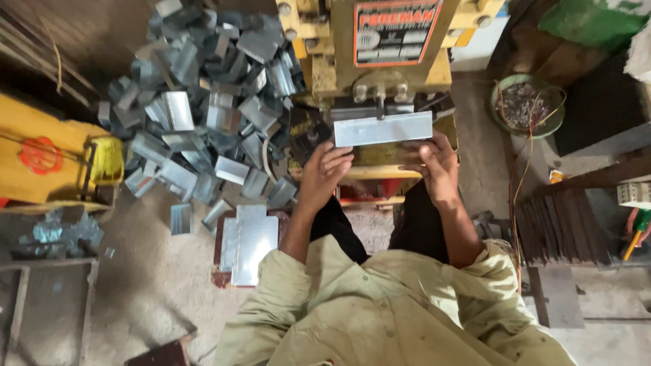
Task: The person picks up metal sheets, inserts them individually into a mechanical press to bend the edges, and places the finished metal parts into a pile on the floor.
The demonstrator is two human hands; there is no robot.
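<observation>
Step, as I judge: feeding metal strip (pixel 383 129) into yellow press (pixel 380 61). My left hand (pixel 324 173) and right hand (pixel 434 163) both closed on strip's near edge, holding it level under die. Next needs square seating, fingers clear. Strip flat, grey, shiny, rectangular. Heap of bent pieces (pixel 210 102) lies left on floor.

Layout, seen from above. The press machine (pixel 380 47) stands at top centre; a flat metal strip (pixel 383 129) lies across its front edge. The left hand (pixel 324 173) sits at the strip's left end, the right hand (pixel 434 166) at its right end, both touching it. A heap of bent metal pieces (pixel 203 102) covers the floor (pixel 149 285) left of the machine. Flat blanks (pixel 251 240) are stacked below the heap, beside the left forearm. A bowl of scrap (pixel 527 105) sits right of the machine.
</observation>
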